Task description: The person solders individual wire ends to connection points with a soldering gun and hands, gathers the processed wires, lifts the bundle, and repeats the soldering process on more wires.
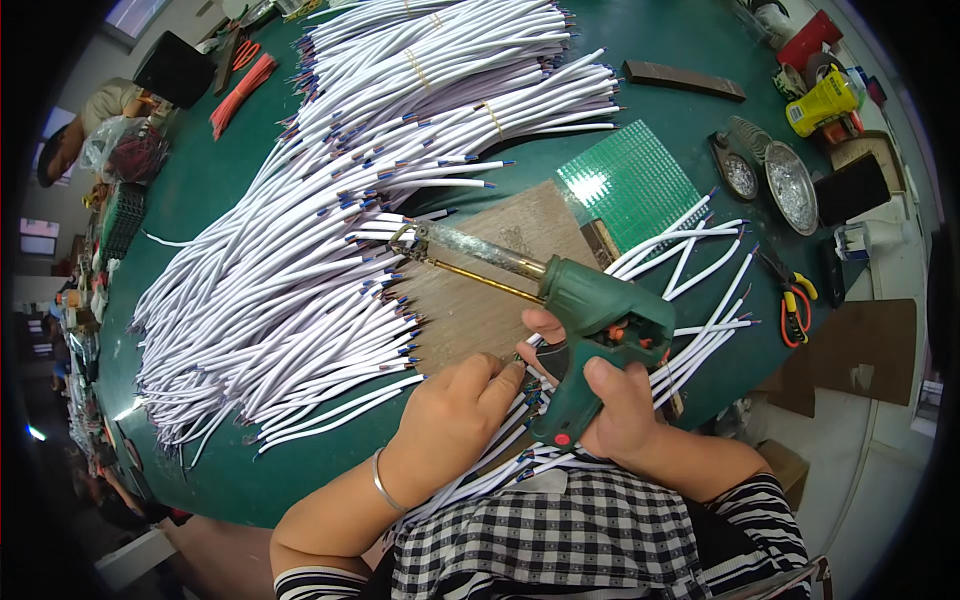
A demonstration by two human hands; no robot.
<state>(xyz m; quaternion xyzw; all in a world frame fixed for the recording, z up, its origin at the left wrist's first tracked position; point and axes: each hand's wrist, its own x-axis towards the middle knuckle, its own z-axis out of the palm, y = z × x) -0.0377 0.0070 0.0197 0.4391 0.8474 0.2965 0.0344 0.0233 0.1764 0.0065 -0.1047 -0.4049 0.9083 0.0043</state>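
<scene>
My right hand [622, 405] is wrapped round the grip of a green pistol-shaped soldering gun [590, 300]. Its metal barrel and thin brass tube point up and left over a brown wooden board [475, 290], the tip near the cable ends. My left hand [462, 402] is closed in a pinch, thumb and forefinger on the stripped end of a white cable just left of the grip. Several white cables [705, 345] with coloured wire ends lie under and right of the gun. Left of the board spreads a large pile of white cables [260, 290].
Beyond the board lies a shiny green gridded panel [635, 180]. Rightward are metal dishes [795, 190], pliers [797, 310] and a yellow bottle [825, 105]. A dark bar [685, 80], red strands [240, 97] and orange-handled scissors [246, 54] lie farther back. Another person [85, 125] is at far left.
</scene>
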